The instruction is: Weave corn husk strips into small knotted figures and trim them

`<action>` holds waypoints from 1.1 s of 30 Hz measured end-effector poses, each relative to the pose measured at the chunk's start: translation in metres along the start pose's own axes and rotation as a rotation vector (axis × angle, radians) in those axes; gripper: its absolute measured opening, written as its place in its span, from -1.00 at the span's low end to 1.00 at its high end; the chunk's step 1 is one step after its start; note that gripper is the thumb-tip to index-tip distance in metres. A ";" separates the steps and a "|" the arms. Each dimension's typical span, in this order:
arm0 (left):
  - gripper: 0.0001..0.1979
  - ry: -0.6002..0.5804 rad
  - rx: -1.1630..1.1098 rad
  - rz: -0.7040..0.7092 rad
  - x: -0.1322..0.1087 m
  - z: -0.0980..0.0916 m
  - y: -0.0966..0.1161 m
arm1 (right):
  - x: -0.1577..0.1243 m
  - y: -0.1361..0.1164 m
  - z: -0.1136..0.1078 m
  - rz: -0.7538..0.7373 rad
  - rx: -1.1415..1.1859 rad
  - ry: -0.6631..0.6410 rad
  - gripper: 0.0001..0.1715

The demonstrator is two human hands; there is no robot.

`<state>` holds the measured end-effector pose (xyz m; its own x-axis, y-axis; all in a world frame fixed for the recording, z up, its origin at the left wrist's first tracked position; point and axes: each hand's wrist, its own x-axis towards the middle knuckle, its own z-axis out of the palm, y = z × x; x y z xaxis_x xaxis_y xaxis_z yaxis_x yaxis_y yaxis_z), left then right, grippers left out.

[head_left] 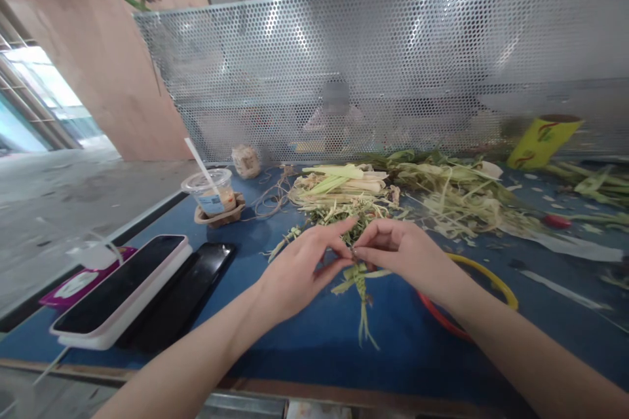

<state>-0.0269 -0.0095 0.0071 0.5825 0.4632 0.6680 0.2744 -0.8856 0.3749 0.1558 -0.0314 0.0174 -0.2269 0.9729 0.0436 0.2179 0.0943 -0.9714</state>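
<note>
My left hand (299,268) and my right hand (405,249) meet near the middle of the blue table, fingertips pinched together. Between them is a small green piece of knotted leaf strips (360,285), its loose ends hanging toward me. The exact spot they grip is partly hidden by the fingers. Right behind the hands lies a heap of short green plaited pieces (339,213). Farther back rests a bundle of pale flat husk strips (339,183). A yellow and red ring (491,275) lies on the table, partly under my right forearm.
On the left are a phone (122,288), a black tray (181,294), and a lidded cup (211,193) with a straw. Twine (272,200) trails by a twine ball (246,162). Dried husks (452,193) and a yellow tube (543,142) stand before a perforated metal screen (393,72).
</note>
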 end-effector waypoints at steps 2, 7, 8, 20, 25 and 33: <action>-0.52 -0.014 0.091 0.126 -0.001 0.001 -0.002 | 0.000 0.000 0.000 -0.007 0.031 -0.001 -0.86; -0.70 0.012 0.264 0.326 0.001 -0.001 -0.004 | 0.001 0.001 0.001 -0.037 0.044 -0.016 -0.85; -0.77 0.023 0.301 0.383 0.002 -0.002 -0.003 | 0.001 0.001 0.001 -0.039 0.048 -0.017 -0.85; -0.87 0.118 0.724 0.716 0.002 -0.011 0.004 | -0.002 -0.003 0.001 -0.102 0.117 -0.013 -0.88; -0.86 0.129 0.834 0.792 0.004 -0.014 0.000 | -0.003 -0.006 0.005 -0.124 0.109 0.008 -0.91; -0.91 0.199 0.875 0.737 0.008 -0.018 0.005 | -0.012 -0.005 0.017 -0.335 -0.129 0.115 -0.72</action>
<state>-0.0346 -0.0094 0.0263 0.7116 -0.2462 0.6581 0.3994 -0.6288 -0.6671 0.1418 -0.0475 0.0173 -0.1994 0.9003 0.3869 0.2694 0.4300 -0.8617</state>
